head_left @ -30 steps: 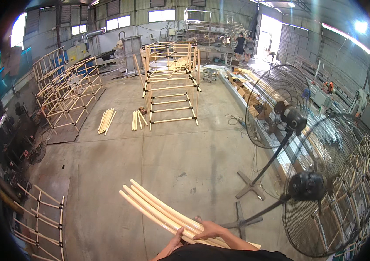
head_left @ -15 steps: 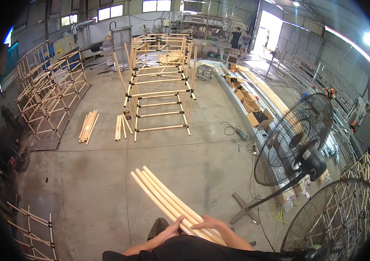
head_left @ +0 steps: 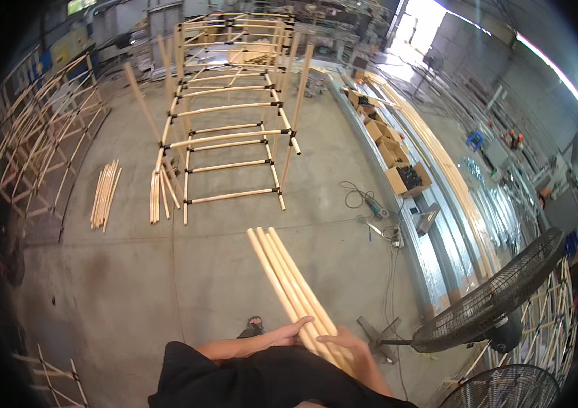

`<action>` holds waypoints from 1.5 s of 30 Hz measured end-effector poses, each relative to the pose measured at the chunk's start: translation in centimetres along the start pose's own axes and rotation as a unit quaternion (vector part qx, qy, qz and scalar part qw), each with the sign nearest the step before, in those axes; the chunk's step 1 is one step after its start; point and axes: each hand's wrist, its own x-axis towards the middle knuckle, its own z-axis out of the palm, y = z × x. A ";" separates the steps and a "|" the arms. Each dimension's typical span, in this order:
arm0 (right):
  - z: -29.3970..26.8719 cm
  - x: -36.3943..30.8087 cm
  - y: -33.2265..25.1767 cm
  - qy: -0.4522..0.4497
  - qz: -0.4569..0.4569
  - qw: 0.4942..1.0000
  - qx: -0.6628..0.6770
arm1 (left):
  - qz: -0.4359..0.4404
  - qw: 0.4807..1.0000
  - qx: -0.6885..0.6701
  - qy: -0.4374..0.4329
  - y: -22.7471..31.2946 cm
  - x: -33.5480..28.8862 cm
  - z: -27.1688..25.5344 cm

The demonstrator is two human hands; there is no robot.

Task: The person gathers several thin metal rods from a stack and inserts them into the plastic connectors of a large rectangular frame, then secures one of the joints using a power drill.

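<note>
Several cream-coloured pipes lie side by side in a loose bundle in front of my body, their far ends pointing away over the floor. My left hand is closed around the bundle from its left side, thumb on top. Just behind it my right hand grips the same pipes from the right. The near ends of the pipes are hidden by my right arm and body. Ahead stands a tall rack frame of the same pipe with black joints.
Two pipe bundles, one farther left and one by the rack, lie on the floor. Another frame stands at left. Cardboard boxes, an angle grinder with cord, long metal profiles and a pedestal fan are at right.
My view has moved closer to the rack and turned slightly. The pipes in my hands have swung to point more straight ahead. A foot in a sandal now shows below them.
</note>
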 end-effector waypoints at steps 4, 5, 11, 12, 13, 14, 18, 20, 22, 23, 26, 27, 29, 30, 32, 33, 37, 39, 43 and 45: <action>-6.6 4.2 -4.2 0.050 0.007 0.999 0.019 | 0.033 0.997 0.033 -0.056 9.6 6.0 0.3; -8.2 5.6 -5.7 0.045 0.015 0.999 0.024 | 0.051 0.997 0.023 -0.048 11.7 9.0 -0.7; -21.4 17.6 -7.5 0.064 0.026 0.993 0.091 | 0.014 0.998 0.018 -0.060 26.9 22.6 0.4; -24.3 18.5 -9.9 0.069 0.031 0.996 0.052 | 0.051 0.997 0.028 -0.046 30.1 23.3 1.8; -27.0 22.2 -6.1 0.118 0.035 0.992 0.009 | 0.034 0.997 0.048 -0.042 33.3 23.9 4.8; -29.0 23.1 -7.5 0.097 0.047 0.994 0.023 | 0.014 0.999 0.050 -0.016 35.4 23.4 5.8; -37.5 22.6 -18.7 0.058 0.086 0.994 0.021 | 0.000 0.999 0.036 -0.019 44.0 25.2 8.2; -41.7 23.7 -20.9 0.056 0.099 0.993 0.011 | -0.073 0.993 -0.021 -0.086 49.0 24.6 11.6; -45.9 27.9 -21.5 0.032 0.082 0.996 0.021 | -0.034 0.999 0.028 -0.014 54.9 22.3 15.9; -47.9 27.8 -26.7 0.007 0.090 0.996 0.009 | -0.033 0.999 0.010 -0.011 57.1 24.0 14.5; -53.8 35.2 -28.0 0.020 0.090 0.996 0.012 | -0.049 0.998 -0.008 -0.028 65.0 30.0 14.0; -55.8 38.3 -27.3 0.024 0.091 0.995 0.014 | -0.055 0.998 -0.011 -0.027 68.8 28.4 15.9; -60.1 45.8 -27.3 0.030 0.075 0.997 -0.004 | -0.021 0.996 -0.040 -0.073 73.9 33.1 13.9; -61.6 47.6 -29.9 0.040 0.062 0.997 -0.017 | -0.010 0.999 -0.024 -0.045 76.1 35.8 12.4; -65.6 49.1 -37.7 0.076 0.032 0.995 -0.052 | 0.021 1.000 0.011 0.000 83.0 39.7 12.2; -67.7 51.2 -39.0 0.089 0.078 0.989 -0.092 | -0.048 0.997 -0.013 -0.053 87.0 37.1 14.3; -75.8 57.9 -45.2 0.024 0.012 1.000 -0.009 | 0.003 0.997 -0.005 -0.074 98.9 38.2 16.1; -79.2 61.6 -49.4 -0.005 0.021 1.000 -0.023 | 0.209 0.954 0.168 -0.133 102.8 39.0 12.8; -86.9 69.9 -55.5 0.046 0.080 0.991 -0.093 | 0.123 0.988 -0.064 -0.067 115.4 42.3 16.4; -90.9 75.8 -57.5 0.005 0.079 0.990 -0.115 | 0.146 0.983 -0.042 -0.099 119.9 48.1 12.1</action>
